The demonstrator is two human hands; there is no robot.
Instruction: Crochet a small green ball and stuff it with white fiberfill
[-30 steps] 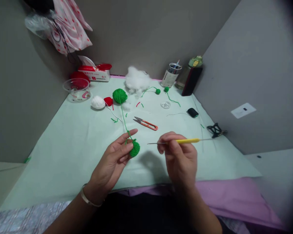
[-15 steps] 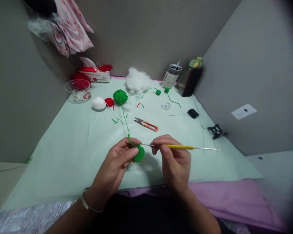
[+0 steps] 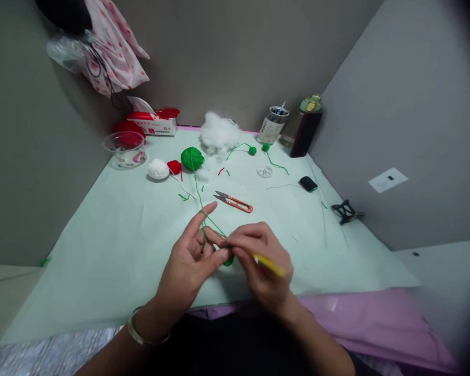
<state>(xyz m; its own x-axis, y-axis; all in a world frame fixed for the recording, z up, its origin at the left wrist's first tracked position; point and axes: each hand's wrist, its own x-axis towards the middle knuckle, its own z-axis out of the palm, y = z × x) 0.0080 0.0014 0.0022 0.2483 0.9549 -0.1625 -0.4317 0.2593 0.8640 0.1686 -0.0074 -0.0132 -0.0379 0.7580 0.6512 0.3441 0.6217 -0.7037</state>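
Note:
My left hand (image 3: 188, 261) pinches a small green crocheted piece (image 3: 229, 260) between thumb and a finger, its index finger raised with green yarn looped over it. Most of the piece is hidden by my fingers. My right hand (image 3: 264, 261) is closed around a yellow-handled crochet hook (image 3: 272, 265), whose tip is hidden at the piece; its fingertips touch those of my left hand. The yarn runs back to a green yarn ball (image 3: 192, 159). Orange thread snips (image 3: 235, 201) lie just beyond my hands.
White stuffing (image 3: 219, 131) sits at the back, with a can of pens (image 3: 271, 125), a bottle (image 3: 293, 128) and a phone (image 3: 306, 134) to its right. White yarn (image 3: 157, 169), red yarn (image 3: 174, 167) and a clear tub (image 3: 125, 151) are at left. A black clip (image 3: 347, 211) lies at right.
My left index finger has lifted with yarn over it. My right hand has moved left against the piece, and the hook has swung to point down to the right at its handle end.

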